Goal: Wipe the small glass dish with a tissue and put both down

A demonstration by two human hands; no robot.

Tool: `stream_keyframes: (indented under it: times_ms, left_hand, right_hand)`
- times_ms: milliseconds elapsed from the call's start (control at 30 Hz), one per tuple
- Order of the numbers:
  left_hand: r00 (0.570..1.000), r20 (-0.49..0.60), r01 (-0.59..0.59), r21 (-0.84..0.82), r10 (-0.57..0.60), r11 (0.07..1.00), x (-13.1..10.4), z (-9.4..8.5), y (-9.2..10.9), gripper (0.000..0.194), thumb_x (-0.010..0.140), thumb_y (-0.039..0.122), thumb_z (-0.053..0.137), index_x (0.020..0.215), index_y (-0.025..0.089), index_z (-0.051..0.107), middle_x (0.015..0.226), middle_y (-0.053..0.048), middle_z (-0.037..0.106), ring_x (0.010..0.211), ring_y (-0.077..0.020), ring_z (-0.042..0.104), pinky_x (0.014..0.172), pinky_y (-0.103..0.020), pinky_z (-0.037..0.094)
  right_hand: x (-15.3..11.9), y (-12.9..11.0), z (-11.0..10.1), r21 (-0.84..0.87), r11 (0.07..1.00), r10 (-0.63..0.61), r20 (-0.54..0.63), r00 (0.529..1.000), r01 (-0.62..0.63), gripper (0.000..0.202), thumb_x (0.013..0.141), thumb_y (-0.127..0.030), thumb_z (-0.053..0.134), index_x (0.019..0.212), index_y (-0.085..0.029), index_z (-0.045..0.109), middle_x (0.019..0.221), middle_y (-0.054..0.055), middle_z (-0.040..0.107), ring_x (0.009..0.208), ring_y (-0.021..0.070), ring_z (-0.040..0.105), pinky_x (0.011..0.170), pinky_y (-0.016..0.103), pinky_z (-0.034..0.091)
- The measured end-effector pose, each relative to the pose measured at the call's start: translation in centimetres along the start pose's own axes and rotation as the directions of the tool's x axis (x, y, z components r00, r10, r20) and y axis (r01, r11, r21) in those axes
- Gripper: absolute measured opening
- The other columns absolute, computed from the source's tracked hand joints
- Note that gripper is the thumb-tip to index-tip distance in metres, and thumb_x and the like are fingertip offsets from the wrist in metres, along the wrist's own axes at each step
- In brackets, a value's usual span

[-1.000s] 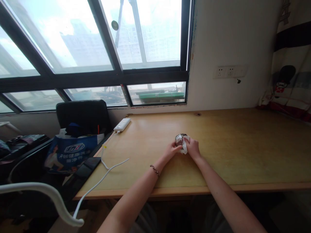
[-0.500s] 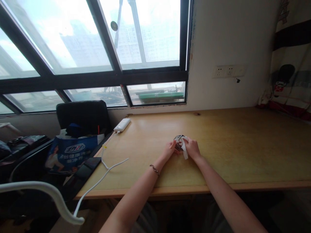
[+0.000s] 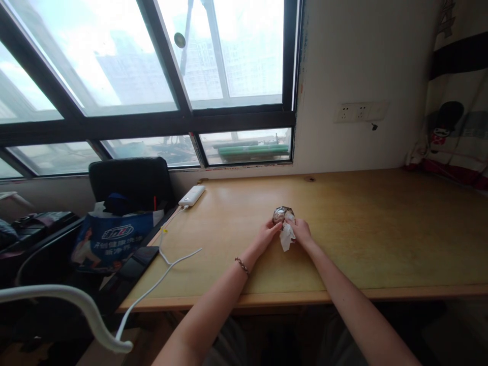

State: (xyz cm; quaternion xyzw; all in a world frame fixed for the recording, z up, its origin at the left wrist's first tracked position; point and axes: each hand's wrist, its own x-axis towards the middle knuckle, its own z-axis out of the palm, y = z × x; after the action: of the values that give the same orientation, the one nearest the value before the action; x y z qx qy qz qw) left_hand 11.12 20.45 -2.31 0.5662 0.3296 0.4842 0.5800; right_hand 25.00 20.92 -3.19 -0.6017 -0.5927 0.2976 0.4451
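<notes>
Over the middle of the wooden table [image 3: 354, 229], my two hands hold a small, round, dark glass ashtray [image 3: 280, 212] with a shiny faceted surface. My left hand [image 3: 270, 231] is closed on its left side, thumb across the near face. A crumpled white tissue [image 3: 287, 238] hangs down from my right hand [image 3: 301, 231], which presses it against the right side of the glass. The fingers behind the ashtray are hidden. A braided bracelet [image 3: 241, 265] circles my left wrist.
A white power bank [image 3: 191, 196] with a white cable [image 3: 173, 264] lies at the table's left. A dark phone [image 3: 141, 259] rests at the left edge. Beyond stands a black chair [image 3: 129, 178] with a blue bag [image 3: 114, 239]. The window and wall sockets [image 3: 360, 112] are behind.
The ashtray has been tilted, so its faceted outer surface shows instead of its open inside. The tissue has shifted slightly left and hangs lower in front of it. My left thumb has moved right.
</notes>
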Motion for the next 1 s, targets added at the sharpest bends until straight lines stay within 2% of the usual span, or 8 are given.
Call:
stream_keyframes:
  times_ms: [133,267,433,500,600,733,867,1000]
  left_hand:
    - [0.997,-0.002,0.082,-0.046,-0.082,0.996,0.0,-0.3,-0.3,0.054,0.072,0.051,0.053,0.108,0.011,0.056,0.097,-0.011,0.064,0.085,-0.0186,0.059,0.077,-0.029,0.044]
    - [0.99,0.004,0.144,-0.082,-0.144,0.986,0.2,-0.8,-0.5,0.063,0.075,0.06,0.039,0.112,0.011,0.055,0.081,-0.01,0.066,0.072,-0.0164,0.061,0.07,-0.028,0.046]
    - [0.986,-0.075,0.156,0.099,-0.148,0.983,0.0,-0.8,-0.1,0.066,0.071,0.064,0.043,0.093,0.005,0.065,0.06,-0.007,0.062,0.053,-0.0127,0.055,0.056,-0.024,0.044]
    - [0.992,-0.064,0.114,0.17,-0.104,0.979,-0.1,-0.5,0.1,0.063,0.07,0.062,0.046,0.092,0.006,0.065,0.067,-0.008,0.064,0.058,-0.014,0.056,0.057,-0.024,0.044]
    - [0.999,0.003,0.049,0.178,-0.05,0.983,-0.2,0.0,0.3,0.055,0.067,0.053,0.057,0.101,0.011,0.062,0.091,-0.009,0.065,0.078,-0.0177,0.058,0.065,-0.025,0.046]
    - [0.996,0.026,0.079,0.11,-0.083,0.991,-0.4,0.1,0.7,0.054,0.064,0.045,0.064,0.106,0.012,0.059,0.103,-0.011,0.062,0.088,-0.0199,0.057,0.071,-0.026,0.046]
    - [0.991,-0.02,0.136,0.014,-0.136,0.991,-0.5,-0.3,0.9,0.048,0.067,0.046,0.06,0.097,0.008,0.062,0.09,-0.011,0.065,0.078,-0.0188,0.06,0.067,-0.026,0.047]
    - [0.988,-0.035,0.152,0.04,-0.15,0.988,-0.5,-0.6,0.7,0.041,0.066,0.048,0.053,0.066,0.009,0.065,0.06,-0.007,0.064,0.056,-0.0151,0.058,0.055,-0.025,0.045]
  right_hand:
    - [-0.6,-1.1,-1.2,-0.269,0.948,-0.226,-0.186,0.956,0.171,0.031,0.082,-0.041,0.04,0.074,-0.015,0.057,0.065,0.008,0.062,0.06,0.0167,0.055,0.053,0.023,0.033]
    - [-1.1,-1.6,-1.3,-0.326,0.911,-0.318,-0.166,0.933,0.252,0.027,0.081,-0.039,0.044,0.077,-0.016,0.056,0.064,0.004,0.061,0.057,0.0146,0.054,0.054,0.022,0.032]
    - [-0.8,-1.2,-1.0,-0.365,0.907,-0.264,-0.107,0.959,0.209,0.025,0.079,-0.035,0.046,0.067,-0.017,0.059,0.061,0.005,0.061,0.054,0.0146,0.052,0.052,0.023,0.031]
    - [-0.6,-0.9,-1.0,-0.384,0.906,-0.238,-0.119,0.964,0.177,0.027,0.08,-0.035,0.044,0.068,-0.017,0.06,0.062,0.006,0.063,0.055,0.0157,0.053,0.052,0.023,0.031]
    - [-0.4,-0.7,-1.1,-0.369,0.919,-0.209,-0.15,0.966,0.141,0.036,0.084,-0.037,0.037,0.068,-0.016,0.062,0.062,0.008,0.063,0.054,0.0163,0.054,0.052,0.024,0.031]
    - [-0.2,-0.7,-1.1,-0.283,0.953,-0.158,-0.147,0.976,0.111,0.049,0.085,-0.043,0.032,0.058,-0.015,0.061,0.055,0.008,0.061,0.051,0.0159,0.052,0.049,0.024,0.03]
    - [-0.1,-0.9,-1.1,-0.205,0.969,-0.154,-0.065,0.986,0.138,0.039,0.077,-0.045,0.046,0.059,-0.014,0.061,0.054,0.005,0.06,0.052,0.0144,0.051,0.048,0.022,0.029]
    - [-0.2,-1.0,-1.1,-0.131,0.979,-0.136,0.149,0.979,0.156,0.024,0.069,-0.037,0.056,0.064,-0.014,0.062,0.057,0.002,0.061,0.053,0.0131,0.051,0.048,0.02,0.031]
